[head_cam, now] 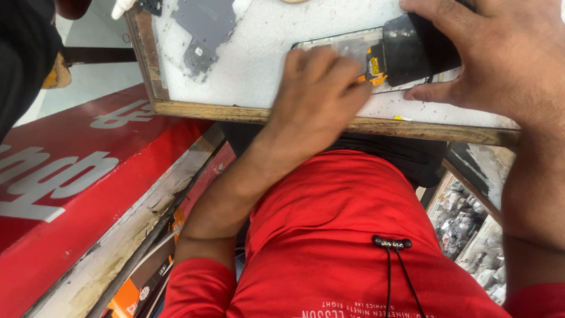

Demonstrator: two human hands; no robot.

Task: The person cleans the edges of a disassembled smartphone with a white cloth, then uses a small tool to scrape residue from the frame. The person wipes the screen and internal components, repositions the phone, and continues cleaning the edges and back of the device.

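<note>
The opened phone (376,62) lay near the bench's (253,65) front edge, at about one o'clock in view. The left hand (321,97) rested curled on its left end, fingers pressing down. The right hand (500,53) gripped its lifted black panel (412,50) at two o'clock.

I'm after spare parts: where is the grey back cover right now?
In the head view, the grey back cover lies at the upper left of the white worktop, left of the left hand.

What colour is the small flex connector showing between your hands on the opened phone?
Orange-yellow, on the flex connector beside the black panel; the head view shows it best.
</note>
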